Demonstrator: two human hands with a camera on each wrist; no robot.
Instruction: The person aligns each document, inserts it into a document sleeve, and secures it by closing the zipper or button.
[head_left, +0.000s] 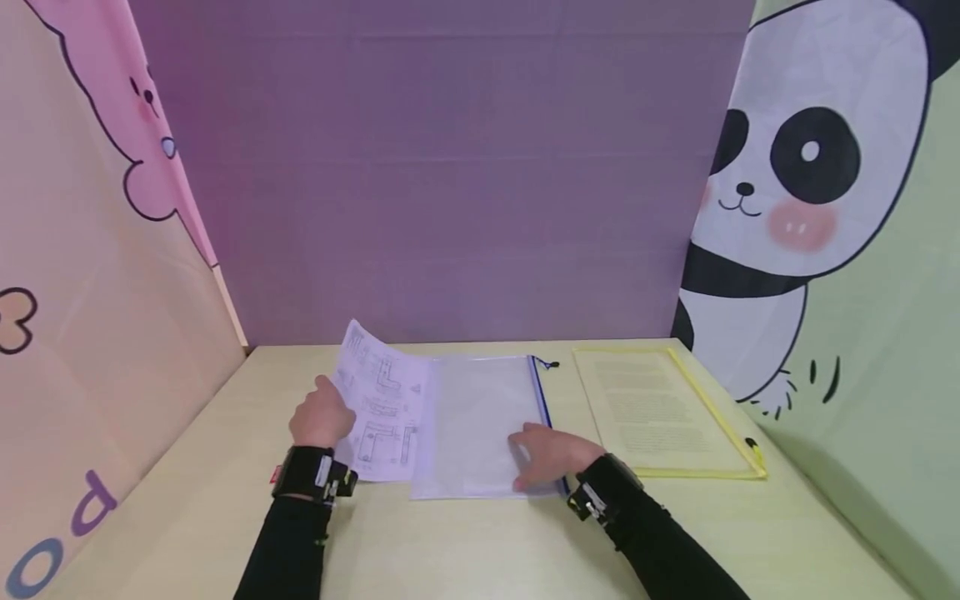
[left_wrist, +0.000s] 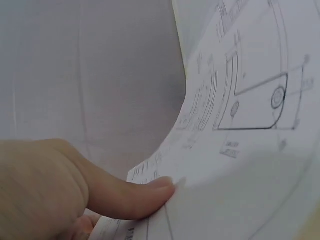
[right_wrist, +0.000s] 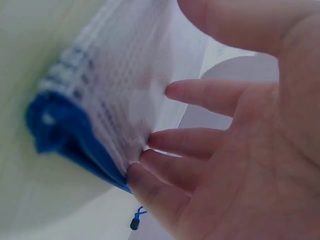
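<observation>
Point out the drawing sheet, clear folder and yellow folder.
Drawing sheet (head_left: 384,407): head view, middle of printed face.
Clear folder (head_left: 483,417): head view, front face.
Yellow folder (head_left: 717,414): head view, right edge.

Letters "o" (head_left: 56,555) and "d" (head_left: 109,500) mark the left wall (head_left: 112,333); the paper (head_left: 382,404) bears illegible print.

Two grips: one left grip (head_left: 322,414), one right grip (head_left: 555,454). Two black sleeves (head_left: 285,542), two wristbands (head_left: 303,471). Two folders: one clear folder (head_left: 480,417), one yellow folder (head_left: 712,409). Two zip pulls (head_left: 553,364), one per folder. One drawn sheet (head_left: 378,408); at least one printed page (head_left: 656,404) in the yellow folder, any beneath uncountable. One counter (head_left: 420,550). Three walls (head_left: 465,167): one purple, one peach, one green. One panda (head_left: 806,167), one pink figure (head_left: 153,167), two letters (head_left: 97,493).
</observation>
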